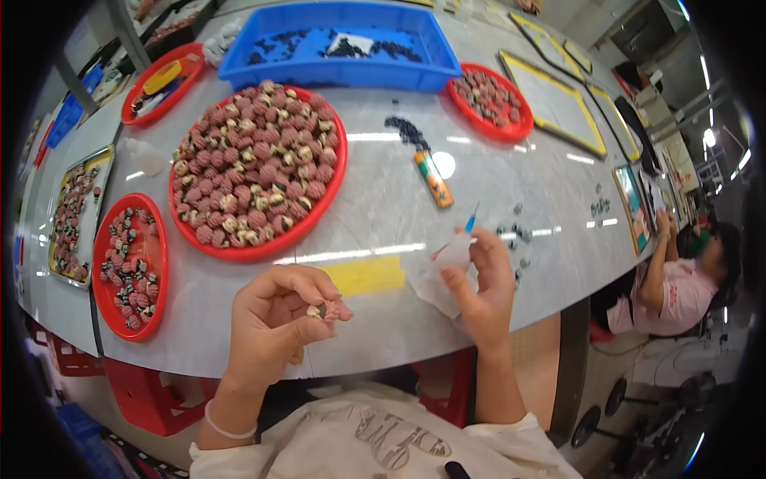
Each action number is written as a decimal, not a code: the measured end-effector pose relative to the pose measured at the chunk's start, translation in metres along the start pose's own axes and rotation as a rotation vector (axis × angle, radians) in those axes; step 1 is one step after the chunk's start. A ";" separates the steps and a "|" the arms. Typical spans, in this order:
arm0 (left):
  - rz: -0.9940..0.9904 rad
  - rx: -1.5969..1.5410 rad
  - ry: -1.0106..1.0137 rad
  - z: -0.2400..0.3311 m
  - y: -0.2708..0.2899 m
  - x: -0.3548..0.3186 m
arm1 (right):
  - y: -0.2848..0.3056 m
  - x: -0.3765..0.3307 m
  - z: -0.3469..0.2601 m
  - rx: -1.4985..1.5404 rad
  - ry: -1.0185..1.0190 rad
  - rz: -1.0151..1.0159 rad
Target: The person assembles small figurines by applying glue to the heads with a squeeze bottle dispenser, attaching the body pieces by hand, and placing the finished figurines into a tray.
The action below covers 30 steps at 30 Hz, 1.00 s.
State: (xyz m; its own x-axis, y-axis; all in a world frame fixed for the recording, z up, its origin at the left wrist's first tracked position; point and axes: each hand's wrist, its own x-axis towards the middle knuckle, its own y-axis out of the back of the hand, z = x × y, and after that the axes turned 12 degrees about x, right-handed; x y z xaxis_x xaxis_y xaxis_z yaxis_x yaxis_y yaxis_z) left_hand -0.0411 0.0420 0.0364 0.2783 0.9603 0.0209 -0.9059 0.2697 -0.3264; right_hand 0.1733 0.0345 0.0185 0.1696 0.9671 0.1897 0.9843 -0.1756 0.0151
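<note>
- My left fingers (299, 281) pinch a small pink, cream and dark piece (323, 310).
- My right fingers (493, 257) hold a white squeeze bottle (456, 252), to the right of the piece and apart from it.
- The bottle's long axis tilts up and rightward, its blue needle tip (470, 224) pointing away from the piece.
- On the worktop (375, 207), an orange tube (433, 180) bears print too small to read.

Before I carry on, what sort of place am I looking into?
Probably a small-parts handcraft workshop: a large round red tray heaped with pink-and-cream pieces, a blue tray scattered with small dark bits, and a needle-tipped applicator in the right hand.
</note>
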 end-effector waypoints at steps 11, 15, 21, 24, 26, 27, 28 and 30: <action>-0.154 -0.263 0.228 -0.032 -0.016 -0.019 | 0.023 -0.023 -0.029 0.297 0.063 -0.060; -0.219 -0.484 0.100 -0.048 -0.017 -0.022 | 0.013 -0.028 -0.034 0.236 0.040 -0.061; -0.208 -0.367 0.132 -0.051 -0.018 -0.029 | 0.012 -0.035 -0.039 0.095 -0.019 -0.165; -0.134 -0.381 0.140 -0.049 -0.019 -0.031 | 0.011 -0.034 -0.040 0.062 -0.025 -0.168; -0.128 -0.338 0.173 -0.049 -0.018 -0.031 | 0.010 -0.036 -0.041 0.013 -0.002 -0.153; -0.129 -0.339 0.176 -0.047 -0.019 -0.031 | 0.009 -0.037 -0.042 -0.036 0.023 -0.139; -0.122 -0.328 0.181 -0.045 -0.020 -0.031 | 0.012 -0.037 -0.043 -0.037 0.020 -0.137; -0.117 -0.315 0.188 -0.045 -0.021 -0.032 | 0.019 -0.036 -0.045 -0.107 0.209 -0.270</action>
State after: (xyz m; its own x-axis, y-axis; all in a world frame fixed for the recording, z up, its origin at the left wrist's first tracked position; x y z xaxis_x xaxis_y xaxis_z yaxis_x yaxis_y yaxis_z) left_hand -0.0168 0.0029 -0.0001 0.4543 0.8865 -0.0884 -0.7301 0.3136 -0.6071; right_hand 0.1840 -0.0122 0.0559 -0.1201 0.9248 0.3611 0.9799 0.0520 0.1927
